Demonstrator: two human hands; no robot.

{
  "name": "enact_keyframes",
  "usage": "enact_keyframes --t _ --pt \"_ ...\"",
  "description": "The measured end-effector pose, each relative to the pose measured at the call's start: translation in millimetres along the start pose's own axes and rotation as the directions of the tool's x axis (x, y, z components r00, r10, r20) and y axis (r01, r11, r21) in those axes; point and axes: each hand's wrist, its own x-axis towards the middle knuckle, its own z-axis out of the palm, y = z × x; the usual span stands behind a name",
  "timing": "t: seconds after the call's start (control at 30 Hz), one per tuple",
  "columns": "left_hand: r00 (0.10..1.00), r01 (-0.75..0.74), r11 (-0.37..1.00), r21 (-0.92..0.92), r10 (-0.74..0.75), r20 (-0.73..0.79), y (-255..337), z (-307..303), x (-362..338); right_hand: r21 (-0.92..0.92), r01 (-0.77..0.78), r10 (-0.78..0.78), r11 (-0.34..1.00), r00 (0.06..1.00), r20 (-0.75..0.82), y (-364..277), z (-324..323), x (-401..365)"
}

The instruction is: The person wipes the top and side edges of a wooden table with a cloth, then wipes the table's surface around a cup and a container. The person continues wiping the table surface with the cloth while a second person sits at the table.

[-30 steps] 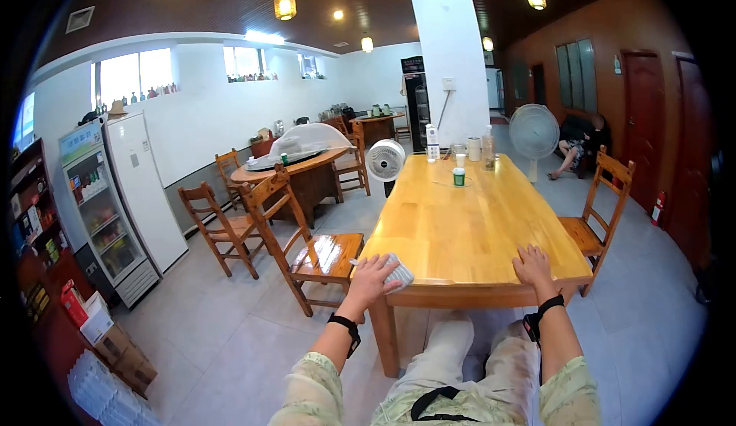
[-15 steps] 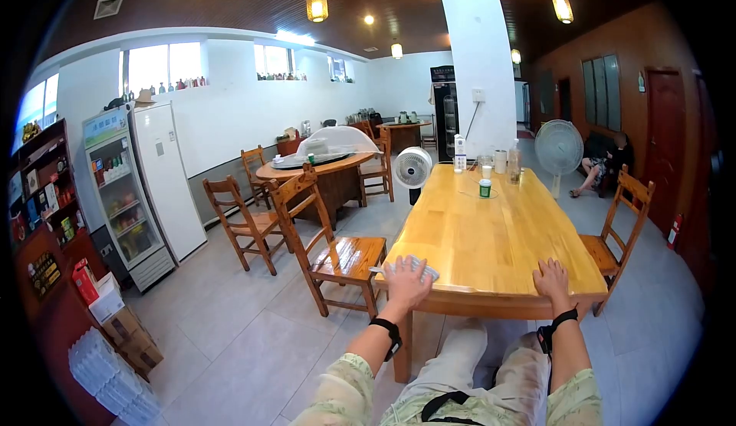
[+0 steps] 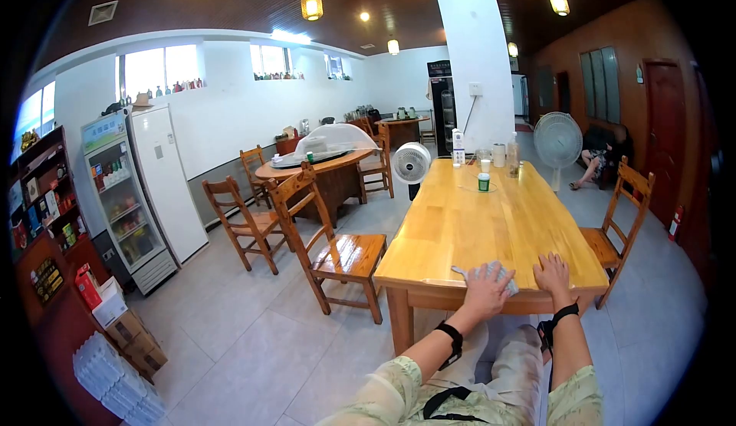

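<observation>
My left hand [image 3: 485, 292] presses a light grey-white cloth [image 3: 511, 286] against the wooden table [image 3: 429, 234] at its near edge. The fingers lie spread over the cloth, and parts of it stick out on both sides. To the right, apart from the cloth, my right hand [image 3: 553, 275] rests on the tabletop by the same edge with its fingers spread and nothing in them. Toward the far end stand a green-and-white cup [image 3: 484, 183], a white carton [image 3: 458, 150] and a clear bottle [image 3: 514, 159].
Wooden chairs flank the table: one chair [image 3: 345, 256] at left, another [image 3: 613, 230] at right. Two fans, a white fan [image 3: 412, 163] and a standing fan [image 3: 558, 142], are beyond its sides. A person [image 3: 598, 154] sits at far right. A round table [image 3: 341, 164] stands behind.
My left hand has slid right along the near edge with the cloth, coming close to my right hand. The right hand stays in nearly the same place. The view has shifted slightly.
</observation>
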Motion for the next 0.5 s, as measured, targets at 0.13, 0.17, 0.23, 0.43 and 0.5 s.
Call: enact_keyframes --t 0.13,0.17,0.23,0.43,0.5 --pt "0.999 -0.04 0.999 -0.008 0.039 -0.018 22 12 4 -0.007 0.034 -0.035 0.999 0.997 -0.072 2 5 -1" --pt "0.998 -0.039 0.999 -0.025 0.038 -0.041 23 13 3 0.007 0.045 -0.045 0.999 0.996 -0.071 4 4 -1" --pt "0.998 -0.04 0.998 -0.042 0.037 -0.059 20 13 1 0.021 0.053 -0.052 0.998 0.996 -0.068 4 1 1" --pt "0.989 -0.126 0.991 -0.045 0.122 -0.084 -28 -16 -26 -0.022 0.057 -0.059 0.998 0.993 -0.106 7 11 1" --pt "0.985 -0.141 0.989 -0.055 0.134 -0.11 -59 -21 -40 -0.005 0.036 -0.037 0.999 0.997 -0.065 6 7 0"
